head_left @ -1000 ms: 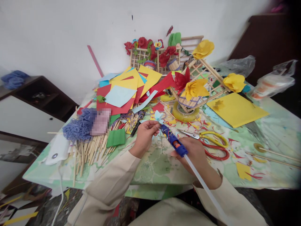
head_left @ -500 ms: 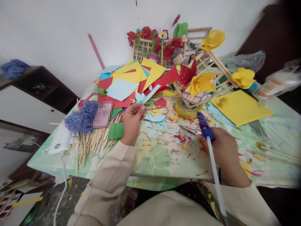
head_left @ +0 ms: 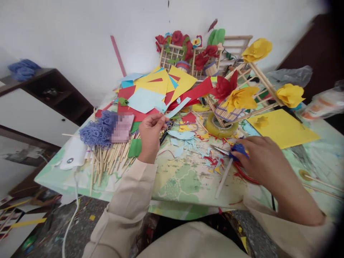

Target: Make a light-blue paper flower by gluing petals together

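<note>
My left hand [head_left: 151, 133] is raised over the table with its fingers pinched on a small light blue paper flower [head_left: 161, 107], in front of the pile of coloured paper. Low at the right, my right hand [head_left: 259, 157] is closed over a blue glue gun [head_left: 238, 149]. The gun's white glue stick [head_left: 223, 177] points back toward me along the tabletop. Scissors [head_left: 219, 149] with red and yellow handles lie under and beside that hand. Light blue and red paper scraps [head_left: 185, 138] lie between my hands.
A tape roll [head_left: 219, 128], a wooden trellis with yellow and red paper flowers [head_left: 243, 98] and a yellow sheet [head_left: 285, 129] lie at the back right. Coloured paper sheets [head_left: 150, 91], purple yarn [head_left: 96, 130] and wooden sticks [head_left: 110, 161] fill the left. A dark shelf [head_left: 45, 96] stands left.
My right hand swung the glue gun away from the flower, right and down onto the table by the scissors. My left hand carried the flower up and to the left.
</note>
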Demonstrator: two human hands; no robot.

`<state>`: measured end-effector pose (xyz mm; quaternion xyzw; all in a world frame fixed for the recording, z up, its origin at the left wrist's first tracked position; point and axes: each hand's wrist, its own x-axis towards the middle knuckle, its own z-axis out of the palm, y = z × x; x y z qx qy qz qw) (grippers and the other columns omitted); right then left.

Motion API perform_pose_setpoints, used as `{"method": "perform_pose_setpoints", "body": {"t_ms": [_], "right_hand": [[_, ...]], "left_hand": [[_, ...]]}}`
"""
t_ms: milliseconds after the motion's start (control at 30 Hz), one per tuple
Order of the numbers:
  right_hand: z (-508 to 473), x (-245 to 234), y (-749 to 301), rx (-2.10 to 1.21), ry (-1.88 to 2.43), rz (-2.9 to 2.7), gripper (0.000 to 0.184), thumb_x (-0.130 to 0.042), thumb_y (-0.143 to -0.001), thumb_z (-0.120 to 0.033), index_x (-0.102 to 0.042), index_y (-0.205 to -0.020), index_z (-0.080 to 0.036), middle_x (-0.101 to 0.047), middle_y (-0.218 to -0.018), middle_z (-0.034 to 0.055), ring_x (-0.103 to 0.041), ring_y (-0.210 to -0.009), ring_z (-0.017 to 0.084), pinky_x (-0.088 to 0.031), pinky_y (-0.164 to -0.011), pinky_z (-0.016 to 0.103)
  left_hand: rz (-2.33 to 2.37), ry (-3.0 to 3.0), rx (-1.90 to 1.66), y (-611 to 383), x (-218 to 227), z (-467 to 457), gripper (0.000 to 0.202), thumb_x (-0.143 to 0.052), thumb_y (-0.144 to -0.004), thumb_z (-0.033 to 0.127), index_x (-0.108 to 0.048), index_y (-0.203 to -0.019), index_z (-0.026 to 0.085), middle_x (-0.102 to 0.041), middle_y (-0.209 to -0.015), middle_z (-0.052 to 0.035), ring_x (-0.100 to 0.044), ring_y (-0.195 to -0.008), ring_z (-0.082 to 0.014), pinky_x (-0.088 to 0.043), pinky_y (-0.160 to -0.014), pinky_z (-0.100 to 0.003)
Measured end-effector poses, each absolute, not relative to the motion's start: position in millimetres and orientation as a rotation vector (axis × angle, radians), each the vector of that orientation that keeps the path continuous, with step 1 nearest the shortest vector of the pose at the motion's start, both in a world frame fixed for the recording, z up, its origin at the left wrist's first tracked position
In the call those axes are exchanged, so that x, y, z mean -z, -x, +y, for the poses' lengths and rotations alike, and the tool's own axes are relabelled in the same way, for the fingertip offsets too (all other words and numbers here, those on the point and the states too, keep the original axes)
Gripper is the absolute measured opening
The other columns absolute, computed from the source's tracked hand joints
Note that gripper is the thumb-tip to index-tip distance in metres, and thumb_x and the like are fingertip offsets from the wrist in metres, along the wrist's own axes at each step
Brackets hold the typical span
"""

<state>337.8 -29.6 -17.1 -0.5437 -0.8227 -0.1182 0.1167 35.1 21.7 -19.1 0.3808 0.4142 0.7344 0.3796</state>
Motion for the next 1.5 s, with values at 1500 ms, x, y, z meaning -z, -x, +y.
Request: {"method": "perform_pose_setpoints", "body": {"t_ms": [1500], "right_hand": [[-1, 6, -202, -0.939, 0.944, -1.340, 0.009, -0.075, -0.067, -0.029, -0.073, -0.074, -0.024, -0.070, -0.079, 0.0020, -0.062, -0.079, 0.019, -0.048, -0.076, 0.036]], "left_hand": [[0.732, -0.541, -1.244, -66, 20, 3, 0.018, -0.079, -0.059, 0.011, -0.067, -0.073, 0.009, -0.064, -0.059, 0.0002, -0.051, -0.045, -0.0010, -0.043, -0.046, -0.010]]}}
